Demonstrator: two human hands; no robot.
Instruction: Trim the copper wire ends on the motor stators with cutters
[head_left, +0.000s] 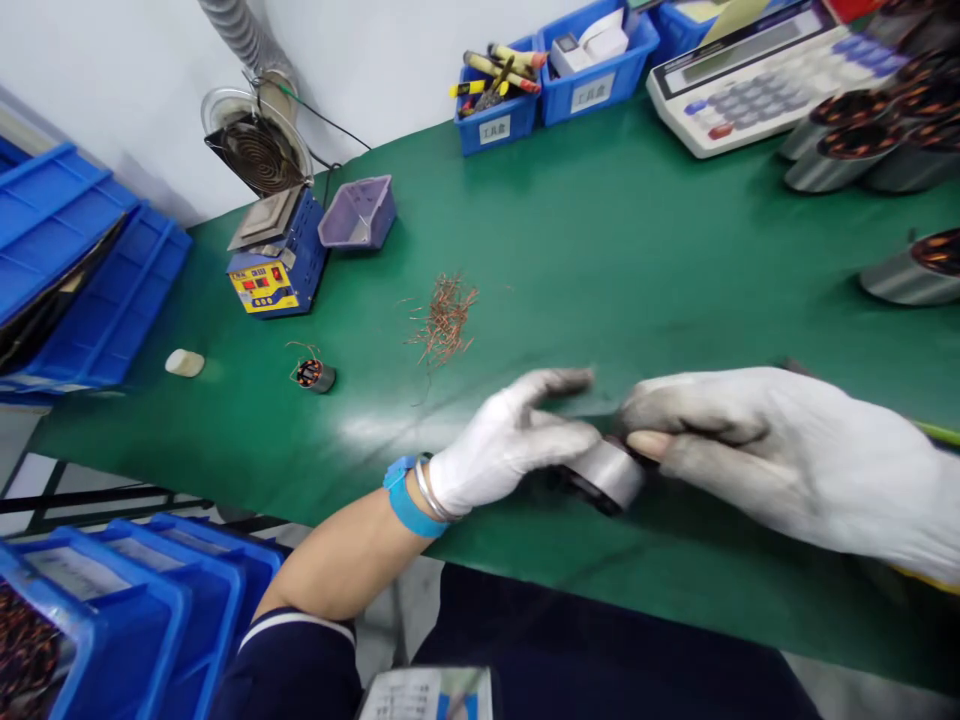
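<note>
A silver metal cylinder with a dark end (609, 474), blurred by motion, is tilted between my two gloved hands above the green table. My left hand (517, 440) touches its left side, with the thumb and forefinger spread apart. At its right end, my right hand (720, 445) pinches the dark edge; a bare fingertip pokes out of the dirty white glove. Beyond my left hand lies a loose pile of short copper wire pieces (446, 320). Farther left, a small wound stator (315, 375) with thin wires sticking out rests on the table.
On the green table (600, 250) are a blue-yellow device (274, 265), a purple tray (358, 215), a white cap (184, 363), blue tool boxes (499, 130), a calculator (772, 80) and several larger stators (844, 155). Blue bins (142, 610) stand at lower left.
</note>
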